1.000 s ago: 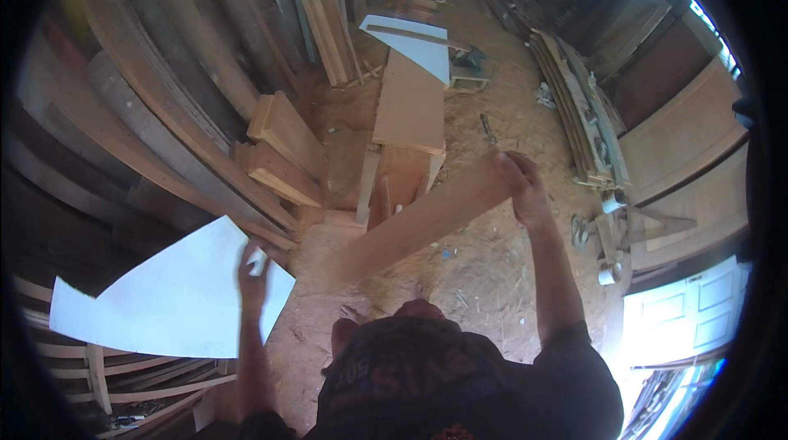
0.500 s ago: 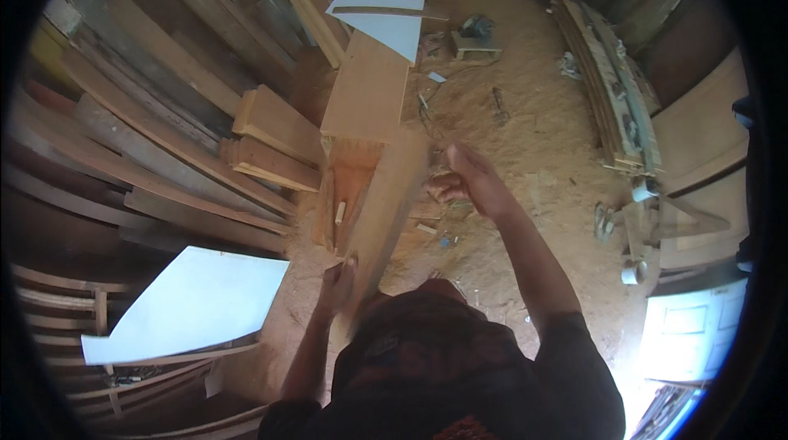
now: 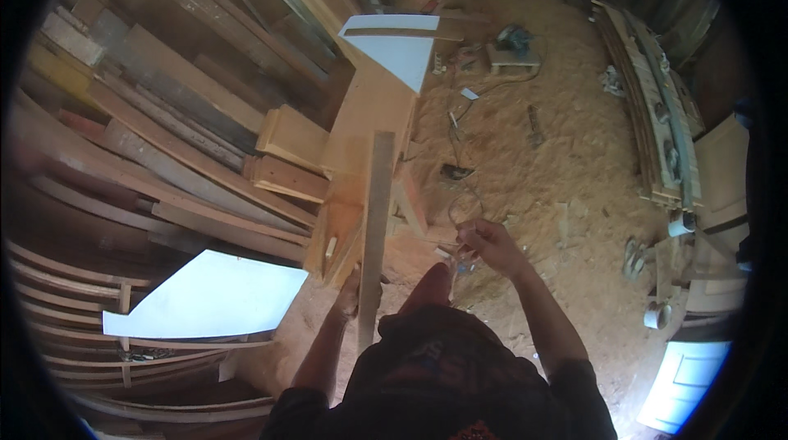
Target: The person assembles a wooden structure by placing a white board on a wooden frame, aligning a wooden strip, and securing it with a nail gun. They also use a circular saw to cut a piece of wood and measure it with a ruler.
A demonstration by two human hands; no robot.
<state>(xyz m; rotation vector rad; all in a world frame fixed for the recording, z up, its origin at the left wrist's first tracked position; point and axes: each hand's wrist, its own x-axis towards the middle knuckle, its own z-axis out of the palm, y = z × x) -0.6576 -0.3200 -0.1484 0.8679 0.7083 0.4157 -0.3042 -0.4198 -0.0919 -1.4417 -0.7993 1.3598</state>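
Observation:
A long wooden board [image 3: 377, 210] stands edge-up in front of me, slanting away over the near end of the wooden bench [image 3: 358, 124]. Around its lower part my left hand [image 3: 350, 296] is closed, with some fingers hidden behind the board. My right hand [image 3: 490, 247] is apart from the board, to its right, with thumb and fingers drawn together in a pinch. Whatever lies between those fingertips, if anything, is too small to make out. On the bench's far end lies a white sheet [image 3: 394, 54] with a narrow wooden strip [image 3: 392, 32] across it.
Stacked planks [image 3: 197, 79] lean along the left side. A white cut panel [image 3: 209, 296] lies at the lower left. A power tool [image 3: 515, 39] rests on a small wooden stand at the back. More boards [image 3: 648, 103] lie to the right. Cord and scraps litter the sandy floor.
The board has turned from showing its broad face to showing its narrow edge. My right hand has moved away from it, nearer my body, and its fingers have closed together.

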